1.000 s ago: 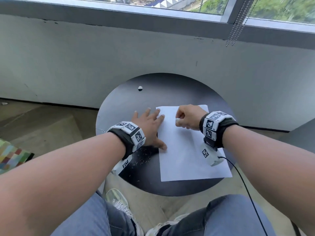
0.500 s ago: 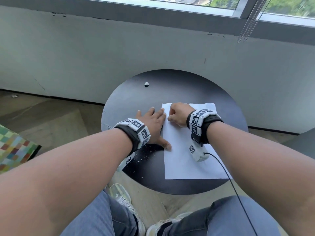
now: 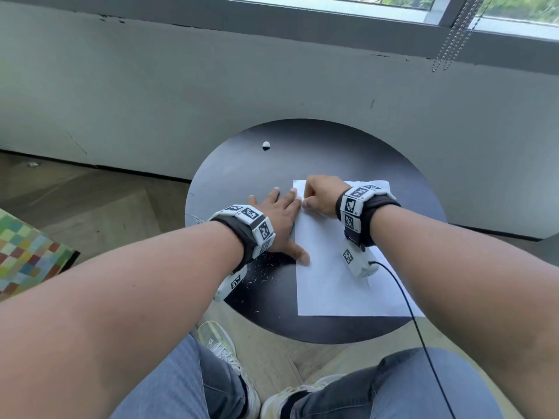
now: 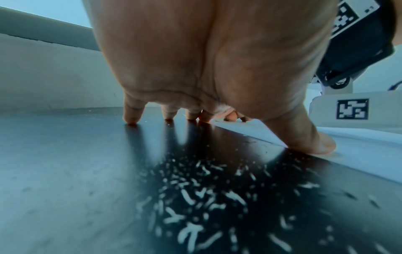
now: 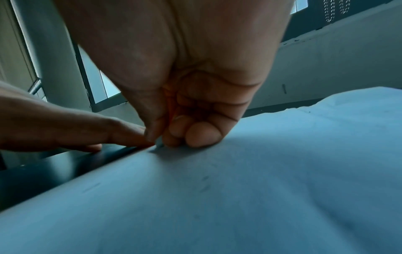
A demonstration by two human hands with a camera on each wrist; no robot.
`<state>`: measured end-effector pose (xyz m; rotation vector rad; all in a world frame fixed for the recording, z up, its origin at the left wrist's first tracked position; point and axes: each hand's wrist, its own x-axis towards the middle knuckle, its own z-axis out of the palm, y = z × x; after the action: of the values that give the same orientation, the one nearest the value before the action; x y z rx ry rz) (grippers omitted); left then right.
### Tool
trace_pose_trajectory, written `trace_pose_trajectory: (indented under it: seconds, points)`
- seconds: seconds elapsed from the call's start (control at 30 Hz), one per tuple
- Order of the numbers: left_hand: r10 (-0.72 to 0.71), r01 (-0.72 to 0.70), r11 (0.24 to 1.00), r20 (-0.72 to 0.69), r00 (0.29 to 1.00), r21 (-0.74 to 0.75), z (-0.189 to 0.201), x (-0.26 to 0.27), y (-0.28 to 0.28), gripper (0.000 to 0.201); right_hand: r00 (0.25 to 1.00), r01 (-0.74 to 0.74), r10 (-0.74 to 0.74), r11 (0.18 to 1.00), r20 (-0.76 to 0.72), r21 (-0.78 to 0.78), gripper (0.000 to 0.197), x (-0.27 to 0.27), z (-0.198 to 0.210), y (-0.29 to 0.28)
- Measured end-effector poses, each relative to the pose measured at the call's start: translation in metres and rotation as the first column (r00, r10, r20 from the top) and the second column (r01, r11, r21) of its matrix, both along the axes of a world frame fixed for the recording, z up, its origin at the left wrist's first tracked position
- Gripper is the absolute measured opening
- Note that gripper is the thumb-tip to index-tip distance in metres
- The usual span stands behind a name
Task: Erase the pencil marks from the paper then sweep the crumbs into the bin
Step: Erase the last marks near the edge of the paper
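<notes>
A white sheet of paper (image 3: 329, 285) lies on the right half of a round black table (image 3: 332, 152). My left hand (image 3: 278, 219) lies flat with its fingers on the table along the sheet's left edge and its thumb (image 4: 313, 146) pressing on the paper (image 4: 359, 142). My right hand (image 3: 320, 195) is curled at the sheet's top left corner. It pinches a small pale eraser (image 5: 159, 143) against the paper (image 5: 239, 189), and only the eraser's tip shows. Faint pencil marks (image 5: 204, 178) remain on the sheet. Eraser crumbs (image 3: 263, 275) lie scattered on the table under my left wrist and show clearly in the left wrist view (image 4: 206, 206).
A small white ball (image 3: 266, 145) sits near the table's far left edge. A grey wall (image 3: 272, 86) stands right behind the table. A colourful chequered object (image 3: 27, 252) lies on the floor to the left. A black cable (image 3: 414, 322) hangs from my right wrist over the table's near edge.
My right hand has slid left across the top of the paper to its top left corner, next to my left fingertips. My left hand has stayed pressed in place.
</notes>
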<state>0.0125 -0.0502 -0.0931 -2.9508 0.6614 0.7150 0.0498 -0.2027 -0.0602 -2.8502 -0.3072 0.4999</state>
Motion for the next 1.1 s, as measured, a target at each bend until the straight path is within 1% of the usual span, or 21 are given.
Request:
trace_pose_trajectory:
  seconds: [0.07,0.13,0.23,0.3,0.37,0.47,0.5,0.57,0.63,0.7,0.8,0.87,0.93,1.03,1.1]
  points:
    - [0.003,-0.003,1.0,-0.004,1.0,0.001,0.0,0.0,-0.001,0.146,1.0,-0.023,0.024,1.0,-0.016,0.01,0.021,-0.004,-0.003,-0.003]
    - [0.005,-0.005,1.0,-0.007,1.0,0.003,0.0,0.001,-0.002,0.146,0.994,-0.096,0.097,0.995,-0.054,0.017,0.015,-0.016,-0.004,-0.009]
    - [0.009,-0.008,1.0,-0.014,1.0,0.012,0.001,0.0,-0.004,0.147,0.96,-0.236,0.235,0.972,-0.151,0.015,0.008,-0.034,-0.003,-0.019]
    - [0.007,-0.006,1.0,-0.014,1.0,0.021,0.002,0.0,-0.004,0.148,0.95,-0.267,0.263,0.964,-0.167,0.0,0.007,-0.036,-0.001,-0.019]
    - [0.003,-0.002,1.0,-0.016,1.0,0.023,0.002,0.001,-0.004,0.147,0.971,-0.217,0.214,0.976,-0.111,-0.011,0.009,-0.026,-0.002,-0.016]
    - [0.0,0.0,1.0,-0.012,1.0,0.016,0.001,0.002,-0.003,0.147,0.997,-0.071,0.071,0.997,-0.005,-0.005,0.018,-0.008,-0.004,-0.009]
    - [0.002,-0.002,1.0,-0.013,1.0,0.015,0.001,0.001,-0.003,0.147,0.999,-0.035,0.035,0.999,0.004,0.002,0.02,-0.004,-0.004,-0.007]
    - [0.006,-0.006,1.0,-0.011,1.0,0.013,0.001,0.001,-0.003,0.147,1.0,-0.016,0.016,1.0,0.004,0.006,0.02,0.0,-0.004,-0.007]
    - [0.007,-0.006,1.0,-0.007,1.0,0.016,0.002,0.001,-0.004,0.146,0.999,-0.052,0.052,0.999,-0.002,0.011,0.017,-0.004,-0.005,-0.01]
    - [0.003,-0.003,1.0,-0.001,1.0,0.025,0.003,0.001,-0.005,0.145,0.991,-0.131,0.131,0.991,-0.033,0.006,0.011,-0.016,-0.004,-0.016]
    - [0.005,-0.004,0.999,-0.006,1.0,0.033,0.003,0.001,-0.006,0.145,0.952,-0.276,0.273,0.961,-0.139,0.001,0.007,-0.037,0.001,-0.022]
    - [0.0,0.001,0.999,-0.005,1.0,0.036,0.002,0.001,-0.006,0.145,0.933,-0.309,0.303,0.951,-0.197,-0.004,0.007,-0.043,0.003,-0.024]
    - [-0.007,0.008,0.999,-0.022,1.0,0.042,0.003,0.002,-0.007,0.141,0.949,-0.275,0.27,0.961,-0.164,-0.008,0.008,-0.04,0.002,-0.026]
    - [-0.012,0.016,0.998,-0.057,0.998,0.064,0.009,0.002,-0.01,0.133,0.997,-0.077,0.077,0.997,-0.031,0.021,0.011,-0.031,-0.002,-0.032]
    - [-0.008,0.014,0.997,-0.071,0.997,0.082,0.012,0.001,-0.012,0.131,1.0,0.005,-0.004,0.999,-0.024,0.037,0.011,-0.03,-0.004,-0.034]
